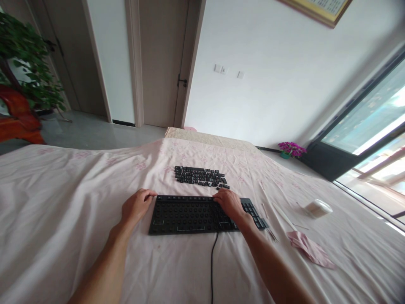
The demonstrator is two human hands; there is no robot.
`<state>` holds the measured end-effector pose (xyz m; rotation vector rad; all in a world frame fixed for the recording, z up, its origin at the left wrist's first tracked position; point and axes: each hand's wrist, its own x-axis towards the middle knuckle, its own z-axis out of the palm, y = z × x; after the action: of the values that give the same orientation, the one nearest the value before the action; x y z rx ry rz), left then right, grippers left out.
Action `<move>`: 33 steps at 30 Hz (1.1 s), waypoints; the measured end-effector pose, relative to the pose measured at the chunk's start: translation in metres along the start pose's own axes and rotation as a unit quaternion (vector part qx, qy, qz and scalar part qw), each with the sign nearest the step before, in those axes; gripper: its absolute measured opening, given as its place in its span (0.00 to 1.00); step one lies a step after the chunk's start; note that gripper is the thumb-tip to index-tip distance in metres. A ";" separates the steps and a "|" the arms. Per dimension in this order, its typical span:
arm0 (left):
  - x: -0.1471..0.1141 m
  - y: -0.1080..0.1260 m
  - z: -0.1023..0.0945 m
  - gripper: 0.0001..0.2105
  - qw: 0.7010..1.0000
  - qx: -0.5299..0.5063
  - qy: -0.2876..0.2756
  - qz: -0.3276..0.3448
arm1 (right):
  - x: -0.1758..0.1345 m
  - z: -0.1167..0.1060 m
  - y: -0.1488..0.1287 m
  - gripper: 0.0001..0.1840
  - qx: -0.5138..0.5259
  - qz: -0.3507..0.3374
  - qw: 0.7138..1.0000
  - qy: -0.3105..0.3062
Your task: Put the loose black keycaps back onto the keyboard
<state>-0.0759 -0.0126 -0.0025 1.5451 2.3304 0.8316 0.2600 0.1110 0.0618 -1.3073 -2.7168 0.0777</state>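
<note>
A black keyboard (185, 216) lies flat on the pink cloth. Most of its main block is bare of keycaps, while the top row and the number pad on the right still carry theirs. My left hand (136, 205) is closed at the far left corner, fingertips touching the keyboard's edge. Across the right part reaches my right hand (229, 202), its fingers bent over the far edge; the fingertips are partly hidden. Just beyond the keyboard, a group of loose black keycaps (199, 176) lies in rough rows. A black cable (213, 266) runs from the near edge toward me.
Right of the keyboard are a pink cloth (310, 250), a round white container (319, 208) and several thin sticks. The floral sheet (95, 185) is wrinkled. Farther back stand a door (163, 63), a green plant (25, 59) and purple flowers (291, 148).
</note>
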 end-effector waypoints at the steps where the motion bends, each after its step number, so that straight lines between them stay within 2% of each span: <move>1: 0.000 0.000 0.000 0.12 1.000 -0.001 0.000 0.001 | 0.000 0.000 -0.001 0.13 -0.009 -0.005 1.000 0.000; 6: -0.001 0.000 -0.001 0.12 1.000 -0.001 -0.002 -0.002 | -0.005 0.002 -0.009 0.16 -0.065 0.003 0.998 0.007; 11: -0.001 0.002 -0.002 0.12 1.000 -0.005 -0.006 -0.005 | -0.015 0.008 -0.021 0.13 -0.130 0.003 0.991 0.011; 14: -0.001 0.002 -0.002 0.12 1.000 -0.003 -0.006 -0.004 | -0.020 0.012 -0.025 0.16 -0.151 0.006 0.988 0.015; 28: 0.001 0.000 0.000 0.12 1.000 -0.007 0.001 -0.002 | -0.010 0.005 -0.013 0.16 -0.083 0.034 0.996 0.009; 33: 0.000 0.000 0.000 0.12 1.000 -0.006 0.002 -0.003 | -0.008 0.003 -0.013 0.16 -0.095 0.015 0.995 -0.001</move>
<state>-0.0764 -0.0124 -0.0026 1.5314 2.3281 0.8459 0.2546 0.0972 0.0597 -1.3949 -2.7648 -0.1798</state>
